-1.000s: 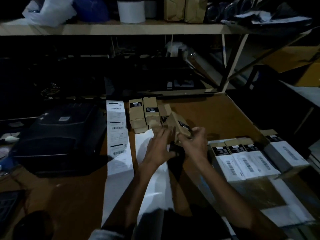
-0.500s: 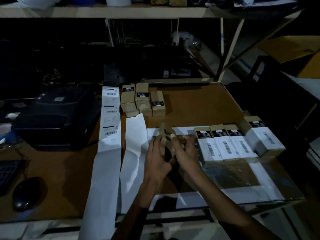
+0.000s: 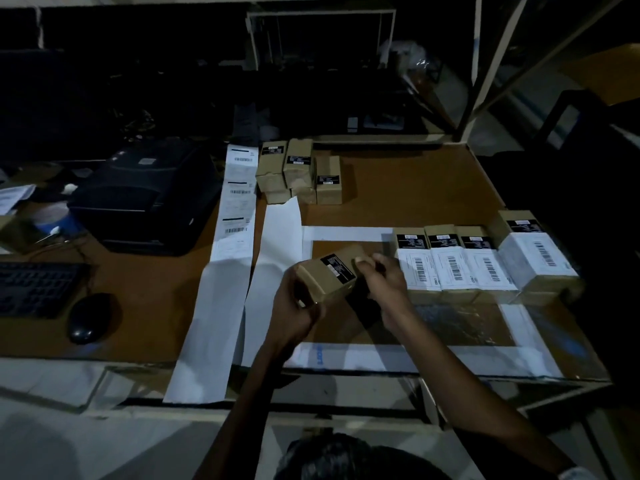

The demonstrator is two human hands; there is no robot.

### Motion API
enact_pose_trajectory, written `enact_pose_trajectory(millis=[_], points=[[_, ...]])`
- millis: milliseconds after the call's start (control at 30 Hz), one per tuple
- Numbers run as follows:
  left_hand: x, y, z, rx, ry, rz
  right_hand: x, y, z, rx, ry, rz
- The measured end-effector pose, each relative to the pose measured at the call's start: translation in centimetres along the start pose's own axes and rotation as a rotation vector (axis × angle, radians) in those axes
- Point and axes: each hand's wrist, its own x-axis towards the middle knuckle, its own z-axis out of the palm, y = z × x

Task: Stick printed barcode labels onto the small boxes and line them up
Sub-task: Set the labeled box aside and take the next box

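Far out to the left of the grip sits the label printer (image 3: 145,199), and closer in, the strip of printed barcode labels (image 3: 237,202) runs down the table (image 3: 398,174), three labels showing on it. Now the grip itself: the left hand (image 3: 294,306) is curled round the near end of the small box (image 3: 329,275), and the right hand (image 3: 381,278) pinches its far corner. A second ago that box was up beside the unlabelled stack (image 3: 298,174); it has come down and forward, level with the labelled row (image 3: 485,261) just right of the grip. No white label shows on it yet, so sticking looks next.
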Motion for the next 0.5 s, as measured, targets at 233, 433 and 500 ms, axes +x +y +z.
enact_pose_trajectory(millis=[233, 433, 500], points=[[2.9, 0.9, -2.5, 0.012, -0.074, -0.078, -0.6, 1.5, 0.4, -0.086, 0.075, -0.105], [6.0, 0.5, -3.5, 0.277, -0.116, 0.005, 0.0, 2.8, 1.0, -0.207, 0.089, -0.096], [6.9, -0.7, -3.8, 0.378, -0.128, -0.036, 0.2, 2.8, 1.1, -0.233, 0.081, -0.117]])
